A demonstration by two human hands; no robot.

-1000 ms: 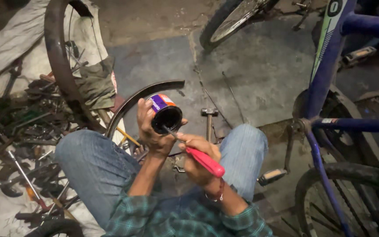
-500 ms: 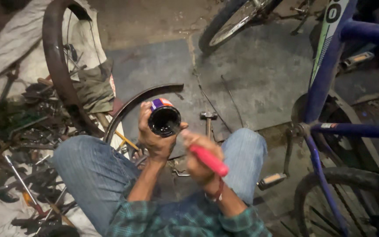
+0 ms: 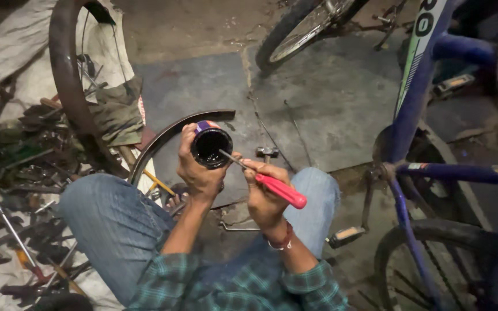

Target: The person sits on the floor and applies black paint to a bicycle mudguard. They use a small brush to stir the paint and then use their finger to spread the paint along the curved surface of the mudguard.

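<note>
Above the curved black mudguard (image 3: 162, 135), left hand (image 3: 198, 167) fingers grasp a dark-filled tin (image 3: 210, 146), contents indistinct; right hand (image 3: 265, 193) fingers clench a red-handled screwdriver (image 3: 275, 187), tip inside.

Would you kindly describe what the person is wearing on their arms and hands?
Both arms wear a green-and-teal plaid shirt with sleeves pushed up toward the elbows, leaving the forearms bare. The left hand is bare, with no glove. The right hand is also bare; a reddish beaded bracelet circles its wrist.
</note>
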